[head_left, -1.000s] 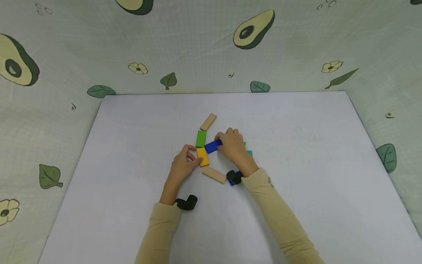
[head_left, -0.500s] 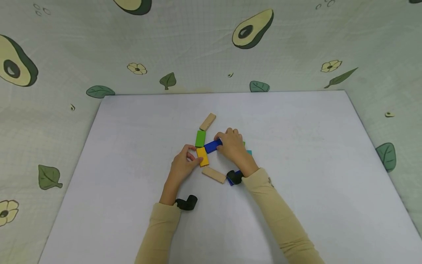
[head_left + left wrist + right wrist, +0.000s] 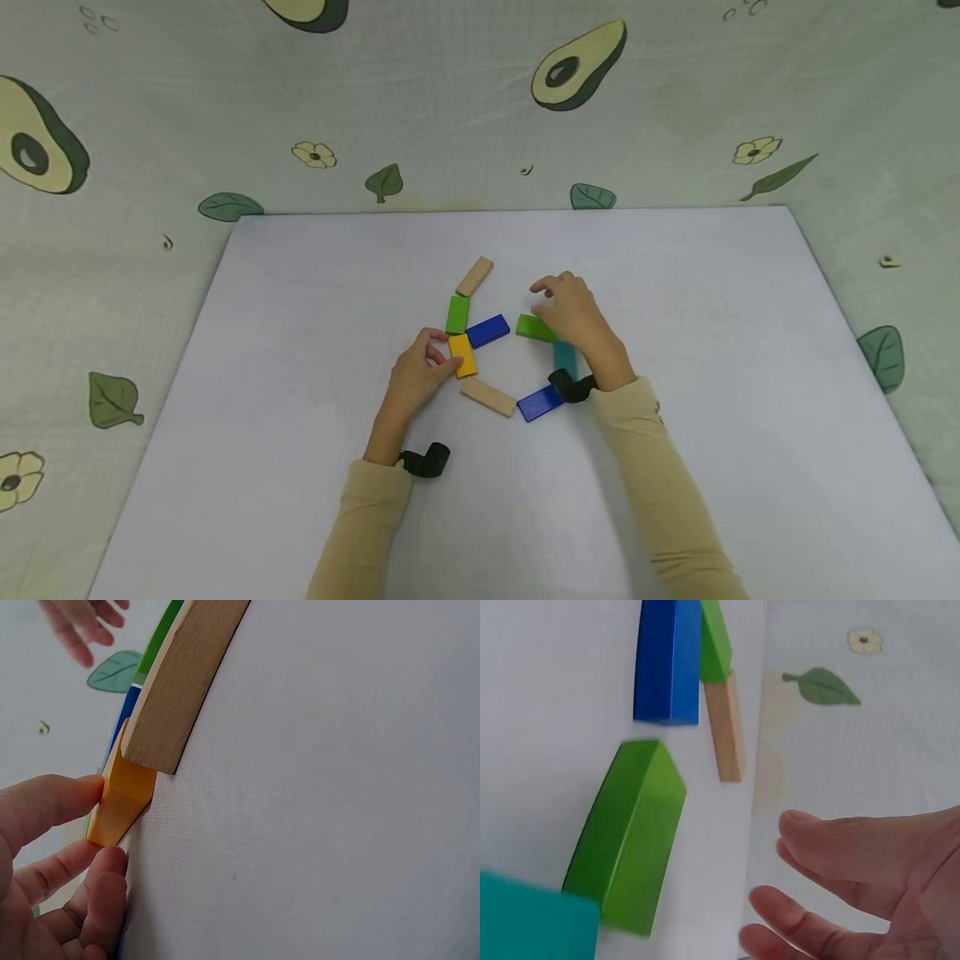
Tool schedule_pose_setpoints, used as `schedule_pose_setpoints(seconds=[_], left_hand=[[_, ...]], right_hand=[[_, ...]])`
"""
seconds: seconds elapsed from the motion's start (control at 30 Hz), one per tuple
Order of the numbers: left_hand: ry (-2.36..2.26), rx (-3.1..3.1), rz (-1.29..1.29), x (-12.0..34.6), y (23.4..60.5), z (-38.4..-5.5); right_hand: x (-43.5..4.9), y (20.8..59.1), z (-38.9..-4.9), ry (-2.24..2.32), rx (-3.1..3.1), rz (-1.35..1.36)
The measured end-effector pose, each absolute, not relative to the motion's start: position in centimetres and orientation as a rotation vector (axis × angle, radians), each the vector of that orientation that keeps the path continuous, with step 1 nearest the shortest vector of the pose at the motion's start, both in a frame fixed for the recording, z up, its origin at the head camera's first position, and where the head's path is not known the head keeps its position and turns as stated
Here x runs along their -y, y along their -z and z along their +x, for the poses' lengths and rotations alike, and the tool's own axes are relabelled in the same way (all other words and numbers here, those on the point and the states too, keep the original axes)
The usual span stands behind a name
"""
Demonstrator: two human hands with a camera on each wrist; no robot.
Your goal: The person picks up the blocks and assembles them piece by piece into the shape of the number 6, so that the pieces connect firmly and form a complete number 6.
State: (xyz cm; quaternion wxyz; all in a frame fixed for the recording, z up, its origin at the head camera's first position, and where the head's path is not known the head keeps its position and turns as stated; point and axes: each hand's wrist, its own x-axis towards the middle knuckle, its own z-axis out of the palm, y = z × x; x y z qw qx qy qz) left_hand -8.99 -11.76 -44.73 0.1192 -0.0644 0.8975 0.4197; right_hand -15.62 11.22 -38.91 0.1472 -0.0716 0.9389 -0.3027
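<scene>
The white table point(image 3: 712, 467) carries a loose ring of small blocks, well apart from its left and right edges. Closest to me lie the near blue block point(image 3: 538, 405) and the near wood block point(image 3: 487, 397), end to end. The black mount point(image 3: 573, 386) on my right wrist overlaps the near blue block and the teal block point(image 3: 566, 357); from overhead I can't judge its clearance. Should I drop that wrist, I think it could knock either block askew.

On the side toward the table's left edge sits the yellow block point(image 3: 462, 357). A twist there would likely nudge the far blue block point(image 3: 488, 331), since they lie so close. Across a gap lies the right green block point(image 3: 534, 327), which a careless thumb could push crooked.

My left sleeve point(image 3: 363, 525) comes up from the near side, and my left hand point(image 3: 416, 372) pinches the yellow block between thumb and index finger. Farther out, my right hand point(image 3: 577, 315) hangs by the right green block, thumb and fingers parted, holding nothing.

The left green block point(image 3: 457, 315) and then the far wood block point(image 3: 474, 276), slanting toward the far right corner, lead to the far edge and the avocado-print cloth point(image 3: 450, 108).
</scene>
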Motion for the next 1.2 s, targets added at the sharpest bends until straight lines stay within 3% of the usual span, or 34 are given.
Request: schedule_pose_setpoints(seconds=[0.53,1.2], left_hand=[[-1.214,-2.632,-0.186,11.7,44.8,-9.1],[-1.219,-2.620,-0.197,11.7,44.6,-9.0]], right_hand=[[-14.2,41.9,-15.8,0.878,-2.564,-0.174],[-14.9,43.0,-16.1,1.027,-2.498,-0.129]])
